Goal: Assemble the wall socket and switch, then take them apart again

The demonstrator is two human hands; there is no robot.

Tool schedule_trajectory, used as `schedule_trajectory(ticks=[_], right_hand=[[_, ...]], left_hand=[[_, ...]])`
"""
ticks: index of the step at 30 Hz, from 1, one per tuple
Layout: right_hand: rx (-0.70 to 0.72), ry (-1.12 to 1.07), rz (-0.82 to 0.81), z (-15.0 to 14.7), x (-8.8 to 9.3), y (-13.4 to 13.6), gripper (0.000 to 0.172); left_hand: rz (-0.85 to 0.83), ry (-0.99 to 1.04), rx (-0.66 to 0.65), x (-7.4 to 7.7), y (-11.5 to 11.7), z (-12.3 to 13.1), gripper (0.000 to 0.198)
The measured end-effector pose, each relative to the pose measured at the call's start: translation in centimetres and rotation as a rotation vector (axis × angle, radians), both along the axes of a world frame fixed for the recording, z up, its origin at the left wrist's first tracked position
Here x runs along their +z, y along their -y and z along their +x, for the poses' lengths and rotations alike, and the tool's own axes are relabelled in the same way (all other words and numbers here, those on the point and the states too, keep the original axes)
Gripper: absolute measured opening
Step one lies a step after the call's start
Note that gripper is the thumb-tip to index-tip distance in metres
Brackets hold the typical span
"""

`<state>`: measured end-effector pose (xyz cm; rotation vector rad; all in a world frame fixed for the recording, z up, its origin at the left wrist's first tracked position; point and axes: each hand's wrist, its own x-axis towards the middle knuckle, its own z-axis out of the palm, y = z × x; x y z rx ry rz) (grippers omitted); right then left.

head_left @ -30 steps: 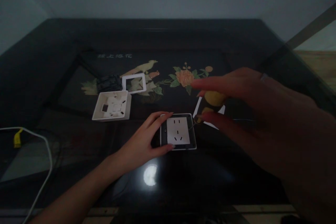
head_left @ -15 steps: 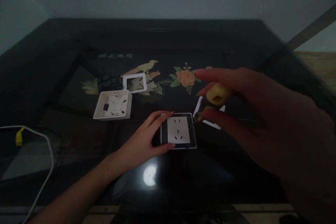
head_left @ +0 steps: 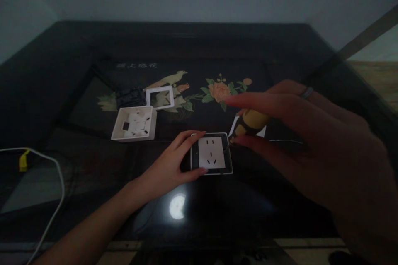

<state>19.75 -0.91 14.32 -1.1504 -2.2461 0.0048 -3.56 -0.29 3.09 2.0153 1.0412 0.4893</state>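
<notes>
A wall socket with a white face and dark border lies on the dark table. My left hand grips its left side, fingers on the far edge and thumb on the near edge. My right hand is closed around the yellow and black handle of a screwdriver. The screwdriver's thin shaft reaches the right side of the socket; its tip is too small to make out. Behind the screwdriver lies a white frame, partly hidden by my right hand.
On the dark glossy table, an open white box sits left of the socket. Beyond it are a black part and another white frame. A white cable with a yellow tag runs along the left.
My right hand has turned the screwdriver, so its handle now shows more from the side, and the fingers have shifted. My left hand stays on the socket.
</notes>
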Motion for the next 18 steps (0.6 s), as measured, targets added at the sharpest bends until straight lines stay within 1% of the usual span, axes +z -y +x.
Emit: schedule_trajectory(ticks=[2, 4, 6, 9, 11, 13, 16, 18], right_hand=[[0.06, 0.004, -0.091, 0.4, 0.4, 0.2, 0.038], [0.112, -0.005, -0.137, 0.5, 0.5, 0.3, 0.035], [0.111, -0.03, -0.088, 0.3, 0.2, 0.2, 0.032], [0.027, -0.06, 0.066, -0.3, -0.6, -0.1, 0.027], [-0.002, -0.064, 0.11, -0.6, -0.8, -0.2, 0.023], [0.002, -0.06, 0.077, -0.5, -0.6, -0.2, 0.028], [0.084, -0.047, -0.052, 0.1, 0.1, 0.0, 0.04], [0.137, -0.021, -0.117, 0.4, 0.3, 0.1, 0.04]], left_hand=[[0.003, -0.008, -0.002, -0.1, 0.0, -0.1, 0.07], [0.016, -0.014, -0.007, -0.2, 0.0, -0.1, 0.071], [0.023, -0.014, -0.012, -0.2, 0.0, -0.2, 0.072], [0.022, -0.006, -0.011, -0.2, 0.0, -0.2, 0.072], [0.019, -0.009, -0.007, -0.1, 0.0, -0.2, 0.071], [0.018, -0.013, -0.011, -0.1, 0.0, -0.2, 0.07], [0.018, -0.005, -0.017, -0.2, 0.0, -0.2, 0.071], [0.025, -0.005, -0.012, -0.3, 0.0, -0.2, 0.071]])
